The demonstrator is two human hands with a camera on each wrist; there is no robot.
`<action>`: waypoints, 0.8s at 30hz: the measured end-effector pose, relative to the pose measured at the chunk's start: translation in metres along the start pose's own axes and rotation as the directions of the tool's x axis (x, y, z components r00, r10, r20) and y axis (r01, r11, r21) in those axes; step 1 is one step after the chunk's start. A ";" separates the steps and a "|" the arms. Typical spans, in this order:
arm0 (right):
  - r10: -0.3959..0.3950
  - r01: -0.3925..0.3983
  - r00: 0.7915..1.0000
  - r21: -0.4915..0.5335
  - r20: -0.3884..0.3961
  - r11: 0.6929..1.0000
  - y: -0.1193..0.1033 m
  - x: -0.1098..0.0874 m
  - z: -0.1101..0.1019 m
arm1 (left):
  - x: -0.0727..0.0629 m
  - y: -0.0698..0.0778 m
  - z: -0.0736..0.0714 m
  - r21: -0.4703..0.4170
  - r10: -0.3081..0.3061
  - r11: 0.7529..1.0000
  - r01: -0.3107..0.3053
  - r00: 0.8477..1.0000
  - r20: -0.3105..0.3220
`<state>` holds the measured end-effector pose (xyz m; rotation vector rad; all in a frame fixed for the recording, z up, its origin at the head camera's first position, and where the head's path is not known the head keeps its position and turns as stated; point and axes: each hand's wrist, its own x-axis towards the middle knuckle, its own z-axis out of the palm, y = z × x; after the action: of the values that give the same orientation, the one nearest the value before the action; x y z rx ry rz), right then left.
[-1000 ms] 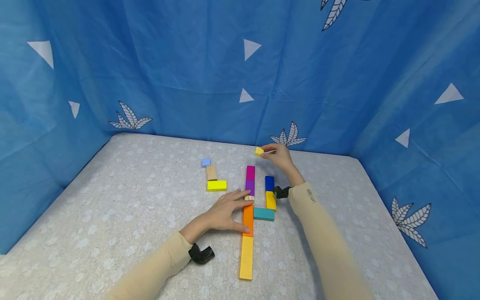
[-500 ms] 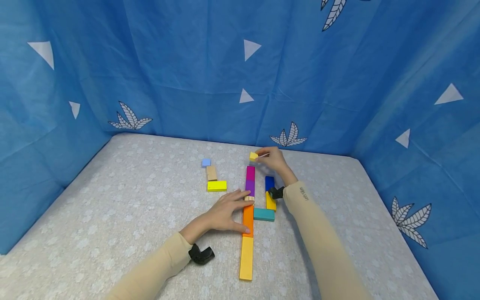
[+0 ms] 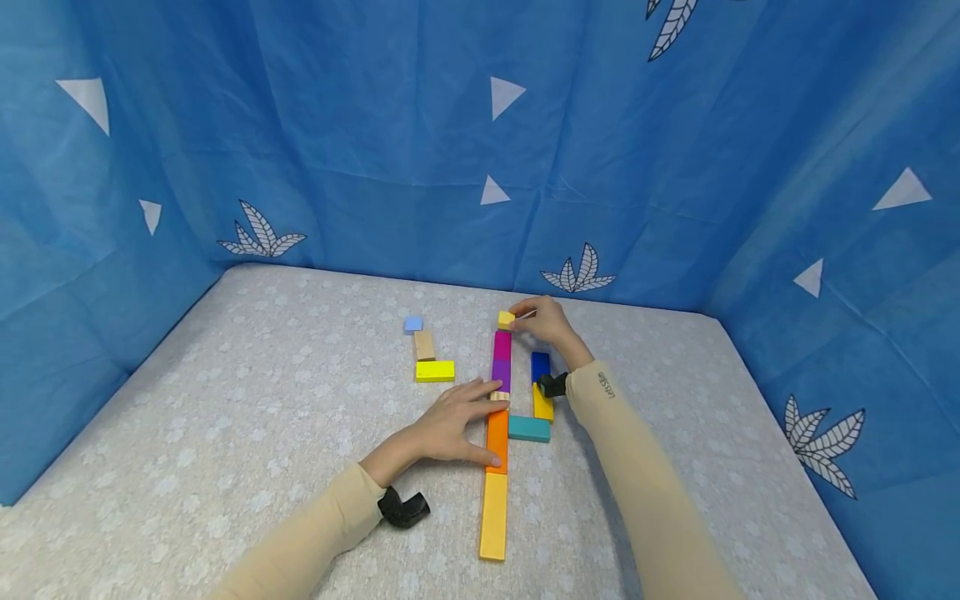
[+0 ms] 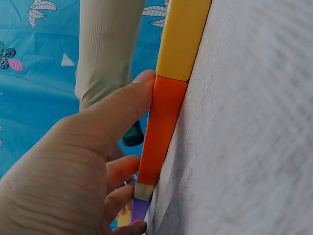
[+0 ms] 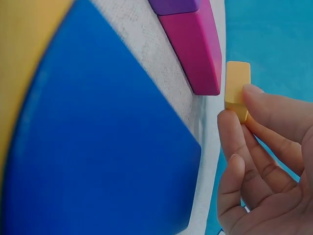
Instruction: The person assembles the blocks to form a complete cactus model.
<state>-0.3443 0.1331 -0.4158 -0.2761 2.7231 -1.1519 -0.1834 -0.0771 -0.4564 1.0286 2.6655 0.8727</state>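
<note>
Right hand [image 3: 546, 321], centre of the head view and slightly right: thumb and fingers pinch one small yellow block [image 3: 506, 320], held just beyond the upper end of a magenta block [image 3: 502, 345]; a gap between the two shows in the right wrist view. Left hand [image 3: 446, 425], just below centre: fingers spread wide, gripping nothing, thumb tip on an orange block [image 3: 497, 442], other fingertips reaching a short wood-coloured block [image 3: 499, 397] and the lower end of a purple block [image 3: 501, 375]. Column at centre, top to bottom, end to end: magenta, purple, wood-coloured, orange, then one long yellow block [image 3: 492, 517] at lower centre. Right of the column: one teal block [image 3: 529, 428], crosswise beside the orange; above it, an amber block [image 3: 543, 402] and a dark blue block [image 3: 540, 365], end to end. Left of the column: one bright yellow block [image 3: 435, 372], crosswise; above it, a tan block [image 3: 423, 346], then a pale blue block [image 3: 413, 325]. On the wrists: beige sleeves [image 3: 637, 458] and black mounts [image 3: 403, 509]. Beneath: pale floral cloth [image 3: 225, 433]. Across the upper frame and both sides: blue curtain [image 3: 375, 125], white triangles and leaf motifs.
</note>
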 end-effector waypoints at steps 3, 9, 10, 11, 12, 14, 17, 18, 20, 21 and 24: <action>0.005 -0.005 1.000 -0.010 0.010 1.000 0.000 0.000 0.000 | 0.000 0.000 0.000 0.001 0.003 1.000 -0.003 1.000 0.000; 0.002 -0.001 1.000 -0.032 0.028 0.999 0.000 0.001 0.001 | 0.000 0.000 0.000 -0.004 -0.004 1.000 0.004 1.000 0.005; -0.001 0.002 1.000 -0.038 0.031 0.999 0.000 0.001 0.001 | 0.000 0.000 0.000 -0.004 -0.005 1.000 0.005 1.000 0.005; -0.005 0.006 0.999 -0.043 0.033 0.999 0.000 0.002 0.001 | 0.000 -0.001 0.000 -0.003 -0.005 1.000 0.005 1.000 0.005; -0.006 0.007 0.999 -0.046 0.037 0.999 0.001 0.002 0.001 | 0.000 -0.001 0.001 -0.003 -0.006 1.000 0.006 1.000 0.005; -0.006 0.008 0.999 -0.053 0.042 0.999 0.002 0.004 0.001 | 0.000 -0.001 0.001 -0.002 -0.007 1.000 0.007 1.000 0.005; 0.000 0.002 0.999 -0.060 0.046 0.998 0.002 0.005 0.002 | 0.000 -0.001 0.001 -0.006 -0.010 1.000 0.010 1.000 0.004; 0.002 0.001 0.999 -0.062 0.046 0.998 0.002 0.005 0.002 | 0.000 -0.001 0.001 -0.007 -0.011 1.000 0.011 1.000 0.003; 0.001 0.002 0.999 -0.067 0.050 0.998 0.002 0.005 0.003 | 0.001 -0.001 0.001 -0.009 -0.010 1.000 0.010 1.000 0.002; 0.000 0.003 0.999 -0.070 0.051 0.998 0.001 0.005 0.003 | 0.001 -0.001 0.001 -0.011 -0.009 1.000 0.009 1.000 0.002; -0.007 0.012 0.998 -0.075 0.058 0.997 0.001 0.004 0.003 | 0.001 -0.001 0.001 -0.011 -0.007 1.000 0.007 1.000 0.002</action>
<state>-0.3472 0.1307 -0.4187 -0.3277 2.7209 -1.0287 -0.1839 -0.0765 -0.4576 1.0164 2.6574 0.8838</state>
